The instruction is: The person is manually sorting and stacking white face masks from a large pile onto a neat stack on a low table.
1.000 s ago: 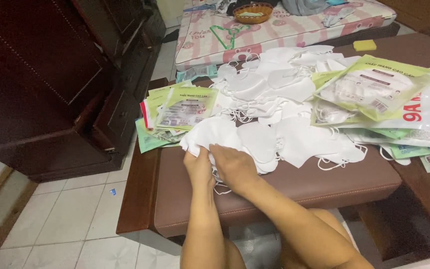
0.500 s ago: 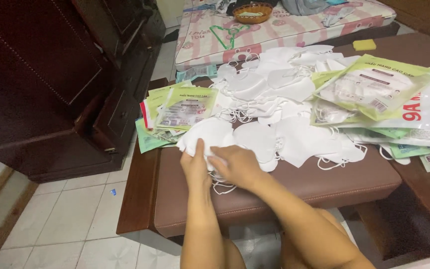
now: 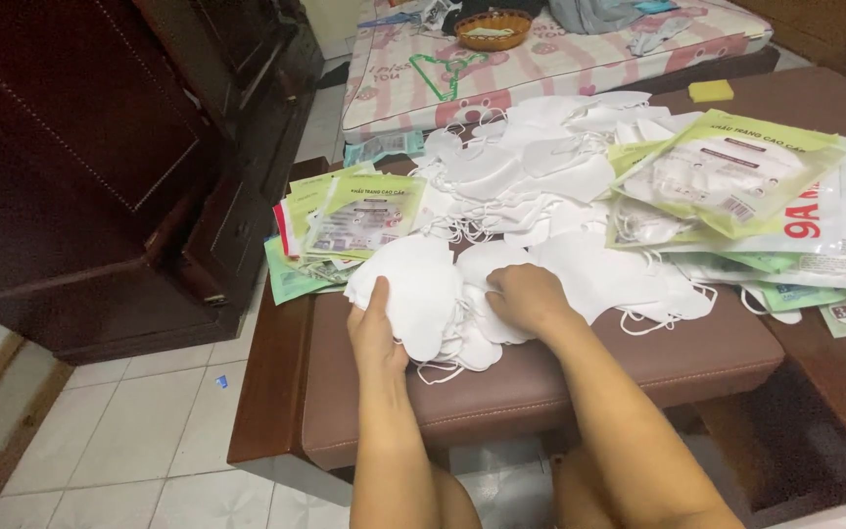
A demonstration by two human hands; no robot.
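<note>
The left hand [image 3: 376,328] grips the near edge of a small stack of white masks [image 3: 423,294], thumb up on top and the fingers tucked under it, pinching the stack. The right hand [image 3: 526,297] lies knuckles-up on the masks just beside it, fingers curled and pressed together into the pile; whether it pinches one I cannot tell. The stack sits at the front left of the brown padded surface [image 3: 560,377], loose ear loops trailing toward the edge. Behind it a big heap of masks [image 3: 540,171] spreads across the middle. Green packets [image 3: 350,220] lie fanned at the left, touching the stack's far side, and more packets [image 3: 736,181] pile at the right over the heap. Further back lies a pink mattress [image 3: 560,59] with a basket [image 3: 492,27] on it; a dark cabinet [image 3: 100,157] stands at the left.
</note>
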